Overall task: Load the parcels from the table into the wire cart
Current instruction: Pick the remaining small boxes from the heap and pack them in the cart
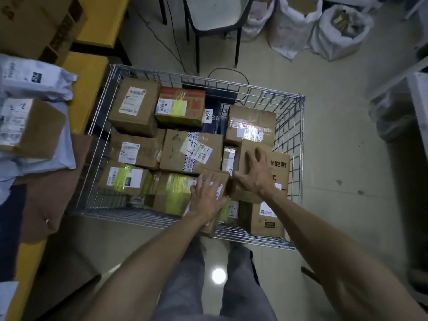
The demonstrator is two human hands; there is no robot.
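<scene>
The wire cart [289,126] stands on the floor in front of me, holding several cardboard parcels. My left hand [206,195] lies flat with spread fingers on a small labelled brown box [216,214] at the cart's near edge. My right hand [256,172] presses with spread fingers on a taller brown box [281,167] with black print at the cart's near right. On the yellow table [85,89] at left lie a labelled cardboard parcel [27,128] and a grey poly-bag parcel [32,77].
A large cardboard box [39,24] sits at the table's far end. A chair [215,17] and cables stand behind the cart. White sacks [335,31] fill the far right floor. A white shelf unit [416,107] is at the right edge. My legs are below.
</scene>
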